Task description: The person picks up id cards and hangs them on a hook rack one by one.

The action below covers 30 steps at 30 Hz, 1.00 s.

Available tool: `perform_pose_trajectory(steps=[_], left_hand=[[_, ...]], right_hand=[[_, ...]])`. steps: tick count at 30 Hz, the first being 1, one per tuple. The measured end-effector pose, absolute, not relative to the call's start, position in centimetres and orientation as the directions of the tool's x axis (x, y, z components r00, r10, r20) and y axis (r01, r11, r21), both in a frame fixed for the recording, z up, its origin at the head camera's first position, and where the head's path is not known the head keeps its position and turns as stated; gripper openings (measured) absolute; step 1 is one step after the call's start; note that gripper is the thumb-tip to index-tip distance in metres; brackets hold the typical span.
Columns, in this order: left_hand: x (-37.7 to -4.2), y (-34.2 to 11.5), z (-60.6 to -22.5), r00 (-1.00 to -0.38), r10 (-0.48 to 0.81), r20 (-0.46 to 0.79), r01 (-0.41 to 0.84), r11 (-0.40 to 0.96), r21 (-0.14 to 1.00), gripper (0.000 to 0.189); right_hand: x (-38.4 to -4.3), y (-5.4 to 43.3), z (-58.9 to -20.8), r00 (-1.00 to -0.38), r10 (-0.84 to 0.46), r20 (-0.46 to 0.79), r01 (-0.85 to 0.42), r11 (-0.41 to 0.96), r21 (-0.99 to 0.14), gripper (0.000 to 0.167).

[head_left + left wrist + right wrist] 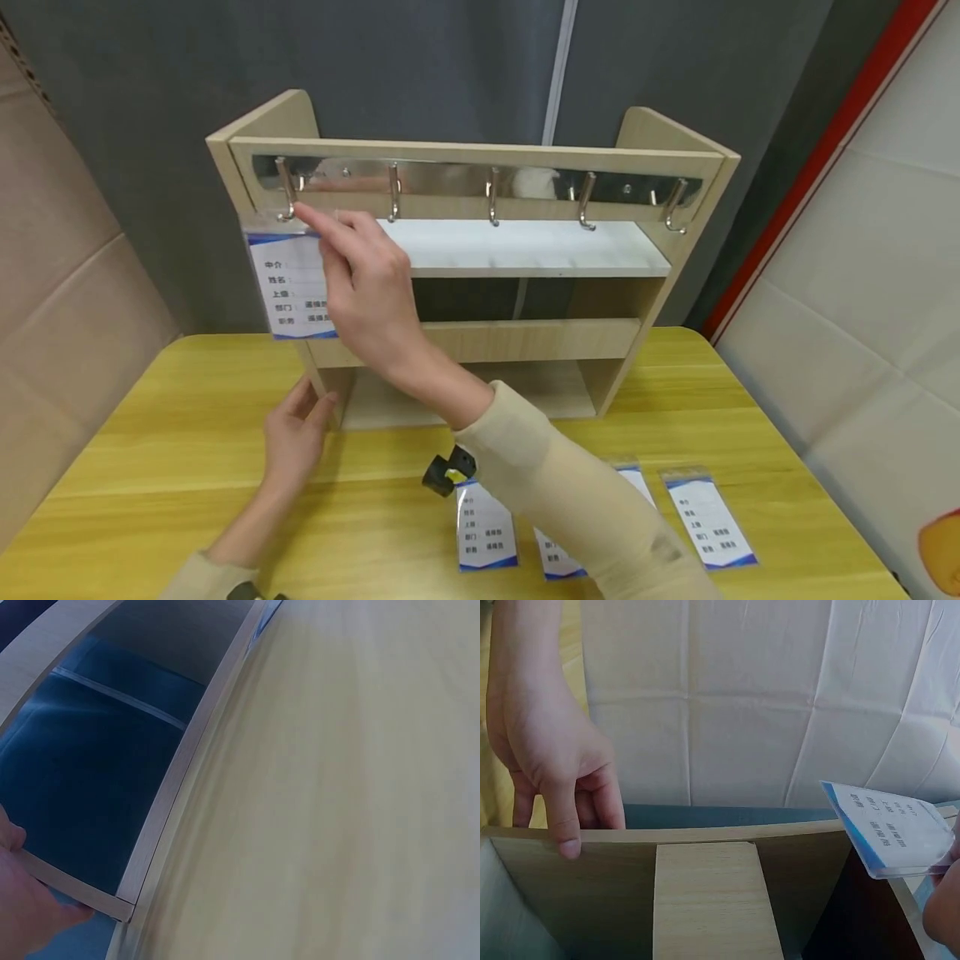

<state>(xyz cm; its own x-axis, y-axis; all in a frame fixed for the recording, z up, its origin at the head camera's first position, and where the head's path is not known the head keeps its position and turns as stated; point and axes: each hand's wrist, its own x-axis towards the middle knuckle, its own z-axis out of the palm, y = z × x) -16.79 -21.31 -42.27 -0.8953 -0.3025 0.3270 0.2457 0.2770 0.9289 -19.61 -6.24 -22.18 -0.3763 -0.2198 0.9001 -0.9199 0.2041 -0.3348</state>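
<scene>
A wooden shelf unit [525, 340] stands on the table, with a metal hook rail [450, 177] along its top front. My right hand [378, 292] pinches a clear badge holder [288, 287] with a white and blue card by its upper edge. The holder's top lies at the leftmost hook [285, 187]; whether its slot is over the hook tip cannot be seen. Low on the unit's left side panel, my left hand [294, 442] grips the edge. In the right wrist view, the left thumb [568, 844] lies on the panel's inner face, with the other fingers outside.
Three more badge holders lie on the table at front right: a left one [486, 527], a middle one [558, 558] partly under my right sleeve, and a right one [708, 521]. A grey partition [450, 67] rises behind the unit, with pale side walls [870, 292].
</scene>
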Motion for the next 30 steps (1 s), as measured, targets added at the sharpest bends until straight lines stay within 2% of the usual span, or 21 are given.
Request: perform_pose_trajectory(steps=[3, 11, 21, 30], left_hand=[[-16.7, -21.2, -42.3, -0.900, -0.298, 0.317, 0.240, 0.269, 0.933, 0.047], [-16.5, -21.4, -42.3, -0.909, -0.284, 0.306, 0.243, 0.235, 0.941, 0.047], [-16.3, -21.7, -42.4, -0.906, -0.287, 0.311, 0.248, 0.237, 0.939, 0.047], [-16.2, -22.1, -42.2, -0.904, -0.293, 0.312, 0.238, 0.260, 0.936, 0.049]], right_hand=[[-19.8, -6.1, -22.5, -0.390, -0.219, 0.894, -0.913, 0.217, -0.345, 0.031], [-19.8, -6.0, -22.9, -0.381, -0.198, 0.903, -0.917, 0.204, -0.342, 0.034], [-19.1, -3.9, -24.8, -0.280, -0.215, 0.936, -0.937, 0.273, -0.218, 0.033], [-19.2, -1.0, -27.2, -0.211, -0.280, 0.936, -0.970, 0.178, -0.166, 0.027]])
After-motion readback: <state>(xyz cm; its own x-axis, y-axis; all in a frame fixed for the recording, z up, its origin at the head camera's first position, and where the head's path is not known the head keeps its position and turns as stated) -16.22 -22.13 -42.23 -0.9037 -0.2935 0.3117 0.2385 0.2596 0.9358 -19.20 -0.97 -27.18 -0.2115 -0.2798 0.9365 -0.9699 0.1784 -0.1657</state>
